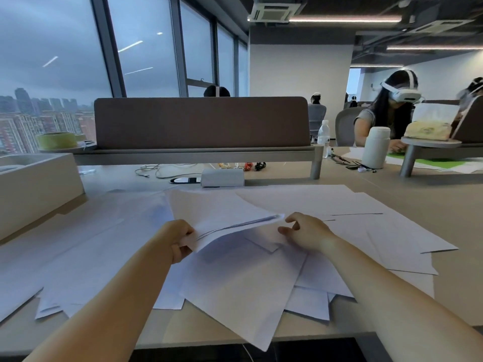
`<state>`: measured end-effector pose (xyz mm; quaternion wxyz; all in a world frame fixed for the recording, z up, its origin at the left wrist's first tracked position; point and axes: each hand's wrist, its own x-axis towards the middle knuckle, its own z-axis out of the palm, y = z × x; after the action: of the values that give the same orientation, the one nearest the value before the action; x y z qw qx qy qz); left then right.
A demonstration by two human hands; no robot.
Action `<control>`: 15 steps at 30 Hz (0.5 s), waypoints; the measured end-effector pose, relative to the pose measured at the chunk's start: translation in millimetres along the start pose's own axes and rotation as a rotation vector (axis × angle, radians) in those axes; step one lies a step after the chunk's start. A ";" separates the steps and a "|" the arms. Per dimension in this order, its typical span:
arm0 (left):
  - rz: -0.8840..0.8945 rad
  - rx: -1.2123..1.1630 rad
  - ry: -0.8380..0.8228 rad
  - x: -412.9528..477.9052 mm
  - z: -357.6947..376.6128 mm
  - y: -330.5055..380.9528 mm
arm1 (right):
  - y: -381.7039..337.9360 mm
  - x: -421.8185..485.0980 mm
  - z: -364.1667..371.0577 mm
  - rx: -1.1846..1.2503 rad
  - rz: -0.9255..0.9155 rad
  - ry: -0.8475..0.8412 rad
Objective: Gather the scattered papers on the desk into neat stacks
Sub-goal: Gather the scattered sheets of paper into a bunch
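Several white sheets of paper [243,283] lie scattered and overlapping across the beige desk [418,186], some hanging over its near edge. My left hand [180,239] grips the near corner of a small bundle of sheets [222,212] and holds it lifted off the pile. Just right of the bundle's far corner, my right hand [305,231] hovers over the loose sheets with its fingers loosely curled, and I cannot see it holding anything.
A grey partition screen [201,121] runs along the desk's back edge. Below it lie a white box [222,177] and cables [156,171]. A large beige box [34,186] stands at the left. At the right are a white flask [376,147], a water bottle [323,138] and a seated person [386,111] wearing a headset.
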<state>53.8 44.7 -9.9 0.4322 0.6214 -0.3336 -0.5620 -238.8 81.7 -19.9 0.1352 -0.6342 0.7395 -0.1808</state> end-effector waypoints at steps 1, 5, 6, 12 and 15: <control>-0.001 -0.001 -0.001 -3.1 0.1 -0.5 | -0.8 -2.2 -0.4 -0.025 -0.019 0.017; 0.012 0.032 -0.022 -14.4 -0.3 -3.5 | -1.2 -6.6 4.4 -0.104 -0.055 0.071; 0.023 0.054 -0.017 -15.3 -1.4 -3.6 | -0.3 -7.0 5.5 -0.127 -0.044 0.038; 0.085 0.247 0.051 -28.3 -5.3 -4.7 | -5.6 -14.7 4.4 0.205 -0.098 0.027; 0.114 0.323 0.060 -32.8 0.5 -6.0 | -11.3 -15.7 5.5 0.284 -0.119 0.055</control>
<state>48.0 76.5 -1.9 0.3676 0.6793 -0.4412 -0.4569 -223.9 95.2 -20.3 0.1923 -0.6461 0.6711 -0.3086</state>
